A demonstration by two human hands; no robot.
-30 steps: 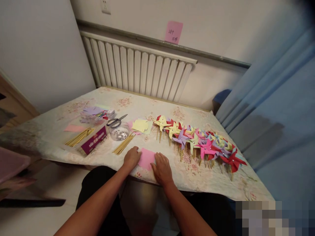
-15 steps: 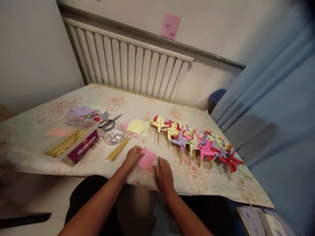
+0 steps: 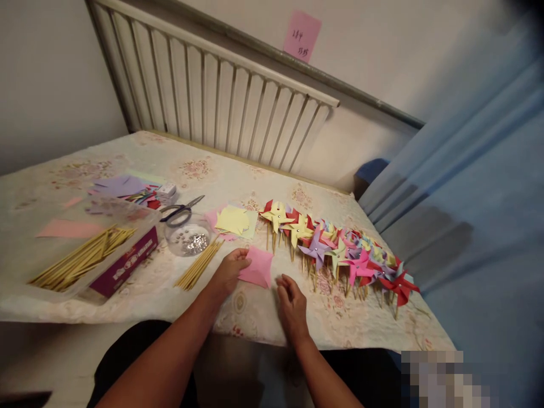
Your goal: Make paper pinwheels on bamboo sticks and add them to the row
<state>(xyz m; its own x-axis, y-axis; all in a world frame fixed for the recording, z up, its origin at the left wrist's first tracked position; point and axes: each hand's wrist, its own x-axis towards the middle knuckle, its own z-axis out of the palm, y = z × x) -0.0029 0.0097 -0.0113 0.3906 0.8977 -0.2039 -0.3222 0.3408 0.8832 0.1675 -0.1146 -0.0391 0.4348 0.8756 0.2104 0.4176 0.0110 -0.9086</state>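
Observation:
My left hand point(image 3: 233, 268) pinches the left edge of a pink square of paper point(image 3: 258, 267) low over the table's front part. To the right of the paper, apart from it, my right hand point(image 3: 292, 303) has its fingers loosely bent and holds nothing that I can see. A small bundle of thin wooden sticks point(image 3: 199, 266) lies just left of my left hand. Beyond the paper sits a pile of cut paper, with a yellow piece point(image 3: 233, 220) on top.
A clear dish point(image 3: 187, 237) holds small shiny pieces, with scissors point(image 3: 178, 212) at its rim. At left stands a clear plastic box point(image 3: 147, 242) of sticks. Several finished paper pinwheels point(image 3: 317, 248) stand in rows at right. A radiator point(image 3: 221, 96) backs the table, a blue curtain point(image 3: 476, 187) hangs right.
My right hand has drawn away from the pink paper to the right. The paper has turned in my left hand. The view has shifted a little.

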